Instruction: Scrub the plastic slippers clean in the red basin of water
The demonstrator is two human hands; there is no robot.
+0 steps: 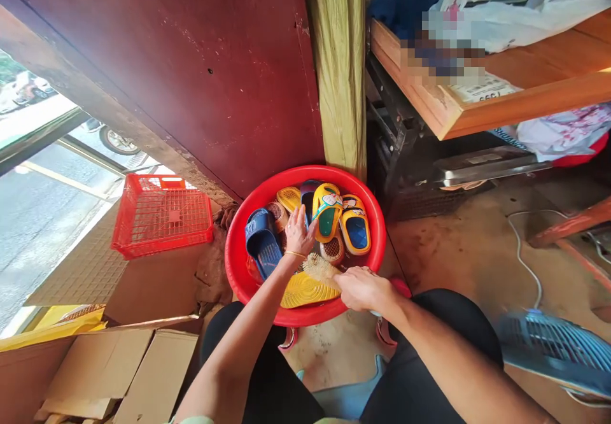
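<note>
The right hand (365,288) is clenched around the handle of a scrub brush (321,269). The bristle head extends from the fist toward 10 o'clock. The left hand (300,233) is released: its fingers are extended, with the thumb spread away from them.

Clock positions below refer to the red plastic basin (232,246), with 12 o'clock farthest from the person. The right hand is at 5 o'clock, over the near rim; the left hand is just left of center. The yellow slipper sole (305,291) lies at 6 o'clock, to the left of the right fist. The brush head is at its upper edge; contact cannot be confirmed.

The yellow slipper with green insole (328,220) stands at 1 o'clock, just beside the left thumb. The yellow slipper with blue insole (357,233) is at 3 o'clock. The navy slide (264,239) is at 9 o'clock.

Outside the basin, the red mesh crate (162,217) is between 9 and 10 o'clock, and the blue fan (556,347) is at 4 o'clock.
</note>
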